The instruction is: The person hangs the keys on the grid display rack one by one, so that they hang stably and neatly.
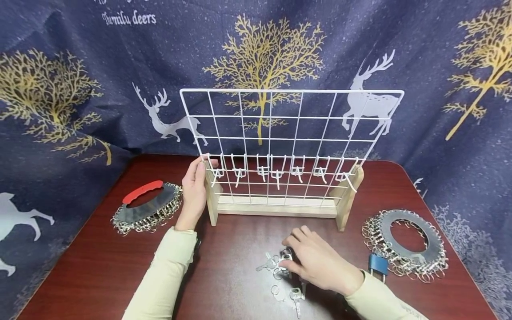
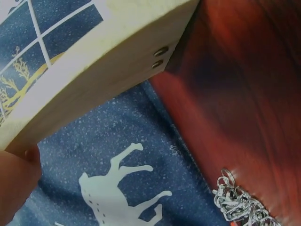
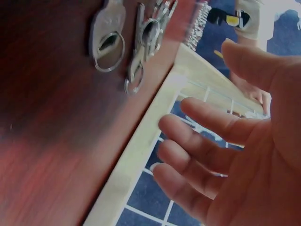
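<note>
A white wire grid rack (image 1: pixel 286 138) on a pale wooden stand (image 1: pixel 276 208) stands on the table, with several white hooks (image 1: pixel 278 173) across its lower half. At its left end, my left hand (image 1: pixel 195 186) grips the wooden side post, which fills the upper part of the left wrist view (image 2: pixel 94 80). My right hand (image 1: pixel 316 255) hovers above several loose keys (image 1: pixel 296 295) with rings, in front of the rack. In the right wrist view its fingers (image 3: pixel 188 136) are relaxed and hold nothing, apart from the keys (image 3: pixel 146 42). The hand partly hides the keys in the head view.
On the left lies a dark plate with a red handle (image 1: pixel 143 191), fringed with key rings. A grey ring-shaped plate (image 1: pixel 388 231) fringed with rings lies at the right, beside a blue padlock (image 1: pixel 378 263). A printed blue cloth (image 1: pixel 256 53) hangs behind the table.
</note>
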The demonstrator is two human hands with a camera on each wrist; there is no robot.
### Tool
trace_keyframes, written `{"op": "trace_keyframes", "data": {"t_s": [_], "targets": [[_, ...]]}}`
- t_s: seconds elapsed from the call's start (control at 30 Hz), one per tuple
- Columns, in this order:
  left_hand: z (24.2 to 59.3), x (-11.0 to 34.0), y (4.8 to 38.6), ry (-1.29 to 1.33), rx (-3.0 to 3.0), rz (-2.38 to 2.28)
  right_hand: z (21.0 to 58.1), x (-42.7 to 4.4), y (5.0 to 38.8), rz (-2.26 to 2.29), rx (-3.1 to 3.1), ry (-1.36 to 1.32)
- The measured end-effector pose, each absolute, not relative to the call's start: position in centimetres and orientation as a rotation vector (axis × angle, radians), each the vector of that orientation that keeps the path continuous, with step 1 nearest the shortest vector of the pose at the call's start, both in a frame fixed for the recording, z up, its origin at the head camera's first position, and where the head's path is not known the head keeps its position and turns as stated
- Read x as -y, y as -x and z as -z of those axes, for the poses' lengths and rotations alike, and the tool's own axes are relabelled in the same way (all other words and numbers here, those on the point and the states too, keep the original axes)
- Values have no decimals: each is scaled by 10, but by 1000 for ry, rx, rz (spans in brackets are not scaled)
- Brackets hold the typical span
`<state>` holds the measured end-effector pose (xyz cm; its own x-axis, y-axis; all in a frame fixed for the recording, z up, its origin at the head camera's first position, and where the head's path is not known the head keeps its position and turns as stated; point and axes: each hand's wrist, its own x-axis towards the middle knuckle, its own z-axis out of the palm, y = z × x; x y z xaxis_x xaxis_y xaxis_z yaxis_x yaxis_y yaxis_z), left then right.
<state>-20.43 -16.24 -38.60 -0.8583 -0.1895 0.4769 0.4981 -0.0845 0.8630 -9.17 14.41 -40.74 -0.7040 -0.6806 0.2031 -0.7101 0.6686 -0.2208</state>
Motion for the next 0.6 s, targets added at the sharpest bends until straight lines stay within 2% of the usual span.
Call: {"op": "trace_keyframes", "data": {"t_s": [0.3, 0.6], "targets": [[391, 161, 204, 263, 1789, 1843, 421, -125, 99, -416, 2736, -1291], [371, 146, 191, 215, 1871, 1716, 428, -110, 102, -362, 2693, -1389]]}}
